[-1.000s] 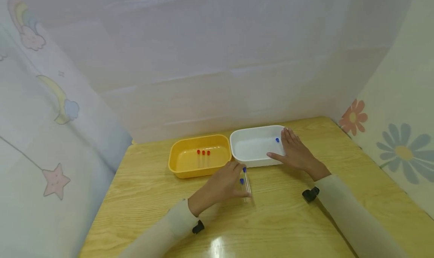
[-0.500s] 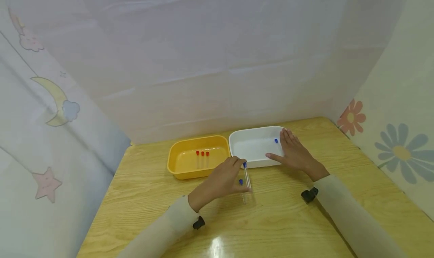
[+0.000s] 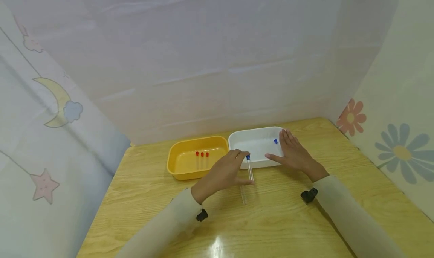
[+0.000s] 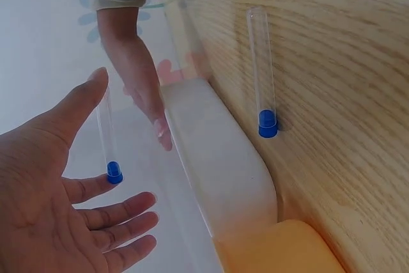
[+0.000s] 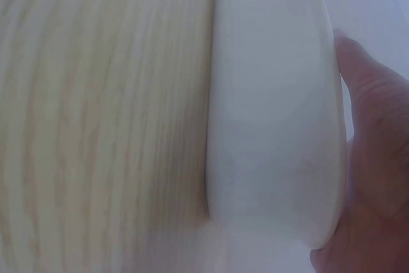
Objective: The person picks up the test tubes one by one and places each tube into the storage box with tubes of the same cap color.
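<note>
My left hand (image 3: 225, 171) pinches a clear test tube (image 3: 251, 171) with a blue cap, thumb at one end and index finger at the capped end. In the left wrist view its other fingers (image 4: 128, 222) are spread. A second blue-capped test tube (image 4: 261, 62) lies on the table below that hand; its cap is hidden in the head view. The white tray (image 3: 262, 164) stands ahead, with a blue cap (image 3: 275, 141) inside; any tube on it is too faint to tell. My right hand (image 3: 295, 152) rests on the tray's right end, fingers straight, thumb at the front rim.
A yellow tray (image 3: 190, 175) touches the white tray's left side and holds 3 red-capped test tubes (image 3: 202, 158). Both stand on a wooden table (image 3: 271, 220) near its back edge, with a pale cloth behind and printed cloths at either side.
My left hand has lifted the test tube a little and carried it forward, toward the white tray. The second tube stays on the table. My right hand keeps its place.
</note>
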The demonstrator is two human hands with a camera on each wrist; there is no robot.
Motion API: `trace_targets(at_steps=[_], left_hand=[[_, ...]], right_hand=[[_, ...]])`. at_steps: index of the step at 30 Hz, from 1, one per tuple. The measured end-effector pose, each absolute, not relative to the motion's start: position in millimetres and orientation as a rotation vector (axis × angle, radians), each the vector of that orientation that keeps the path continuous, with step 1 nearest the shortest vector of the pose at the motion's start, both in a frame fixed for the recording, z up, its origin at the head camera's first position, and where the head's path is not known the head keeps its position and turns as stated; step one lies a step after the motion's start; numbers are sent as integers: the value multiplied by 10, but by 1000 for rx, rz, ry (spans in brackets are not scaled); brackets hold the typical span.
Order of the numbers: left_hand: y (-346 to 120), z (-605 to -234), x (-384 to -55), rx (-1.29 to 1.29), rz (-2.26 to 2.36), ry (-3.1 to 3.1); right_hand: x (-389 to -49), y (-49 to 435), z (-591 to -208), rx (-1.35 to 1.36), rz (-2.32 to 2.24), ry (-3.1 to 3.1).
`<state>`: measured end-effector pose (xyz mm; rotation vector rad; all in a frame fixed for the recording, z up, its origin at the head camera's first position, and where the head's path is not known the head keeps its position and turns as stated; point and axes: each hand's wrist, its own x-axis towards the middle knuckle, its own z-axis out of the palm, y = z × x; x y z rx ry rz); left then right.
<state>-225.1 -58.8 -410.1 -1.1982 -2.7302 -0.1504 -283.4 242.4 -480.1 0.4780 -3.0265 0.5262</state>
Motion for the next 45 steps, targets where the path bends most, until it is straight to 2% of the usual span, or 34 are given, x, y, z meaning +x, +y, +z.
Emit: trace_targets(at_steps=[27, 45], left_hand=[[-489, -4128, -2713, -1091, -361, -2874], [-368, -4154, -2978, -1070, -314, -2927]], right_hand=[[-2792, 2462, -4782, 459, 502, -3025], [-2802, 2412, -4764, 480, 519, -3021]])
